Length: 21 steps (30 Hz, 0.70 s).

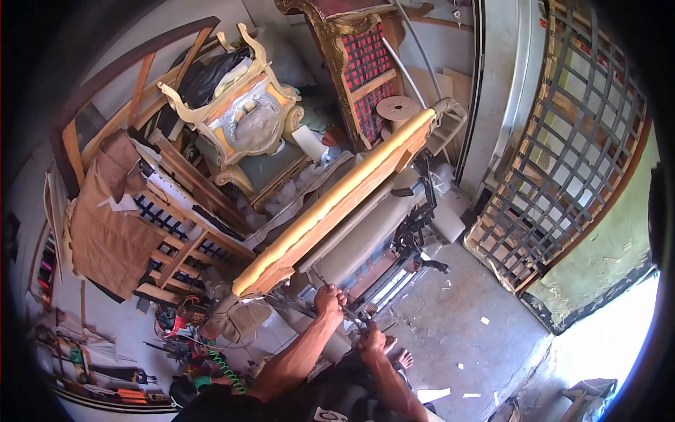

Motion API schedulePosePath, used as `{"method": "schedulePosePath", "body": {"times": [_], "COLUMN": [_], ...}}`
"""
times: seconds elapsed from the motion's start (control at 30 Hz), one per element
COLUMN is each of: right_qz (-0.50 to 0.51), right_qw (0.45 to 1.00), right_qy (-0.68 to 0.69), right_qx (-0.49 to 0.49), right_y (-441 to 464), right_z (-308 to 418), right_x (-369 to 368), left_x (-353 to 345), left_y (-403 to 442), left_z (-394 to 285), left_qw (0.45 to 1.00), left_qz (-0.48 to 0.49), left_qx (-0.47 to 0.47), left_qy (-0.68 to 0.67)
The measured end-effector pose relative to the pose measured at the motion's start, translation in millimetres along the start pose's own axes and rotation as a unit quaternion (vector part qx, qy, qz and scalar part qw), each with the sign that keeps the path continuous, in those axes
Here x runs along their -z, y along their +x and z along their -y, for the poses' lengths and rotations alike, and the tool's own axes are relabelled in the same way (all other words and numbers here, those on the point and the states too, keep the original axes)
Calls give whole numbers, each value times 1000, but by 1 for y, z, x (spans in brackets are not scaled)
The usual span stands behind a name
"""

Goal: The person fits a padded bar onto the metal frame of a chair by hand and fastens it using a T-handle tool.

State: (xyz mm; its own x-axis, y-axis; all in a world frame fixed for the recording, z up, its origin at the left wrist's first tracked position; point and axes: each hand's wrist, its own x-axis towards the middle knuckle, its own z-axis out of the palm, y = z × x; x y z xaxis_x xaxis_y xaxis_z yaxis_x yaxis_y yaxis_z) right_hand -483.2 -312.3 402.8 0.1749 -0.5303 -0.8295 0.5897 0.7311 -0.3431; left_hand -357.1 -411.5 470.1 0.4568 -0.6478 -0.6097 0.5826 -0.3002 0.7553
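Observation:
My left hand (329,301) is closed around part of a thin dark metal piece (351,314) at the near end of a furniture frame. Lower and to the right, my right hand (373,340) is closed at the other end of that piece; its exact kind is too small to tell. Just beyond my hands stands the frame, with a grey-beige padded panel (355,235) and a black metal mechanism (416,228). Along its top runs a wooden board edged with yellow foam (337,204). My fingers hide most of what they grip.
An upturned carved chair frame (242,119) lies among wooden parts at the back left. Brown fabric (109,218) drapes over a slatted frame. At right leans a webbed frame (562,133). A green coiled hose (226,367) and tools lie lower left. Scraps dot the concrete floor (478,337).

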Motion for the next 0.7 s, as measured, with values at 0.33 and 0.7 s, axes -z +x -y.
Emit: {"method": "schedulePosePath", "body": {"times": [0.33, 0.7], "right_qz": [31, 26], "right_qw": [999, 660], "right_qy": [-37, -552], "right_qx": [-3, 508], "right_y": [-21, -28], "right_z": [18, 15], "right_x": [42, 42], "left_x": [-4, 5], "left_y": [-6, 7], "left_z": [-3, -3], "left_qw": [997, 997], "left_qz": [22, 16], "left_qx": [-5, 41], "left_qy": [-77, -67]}}
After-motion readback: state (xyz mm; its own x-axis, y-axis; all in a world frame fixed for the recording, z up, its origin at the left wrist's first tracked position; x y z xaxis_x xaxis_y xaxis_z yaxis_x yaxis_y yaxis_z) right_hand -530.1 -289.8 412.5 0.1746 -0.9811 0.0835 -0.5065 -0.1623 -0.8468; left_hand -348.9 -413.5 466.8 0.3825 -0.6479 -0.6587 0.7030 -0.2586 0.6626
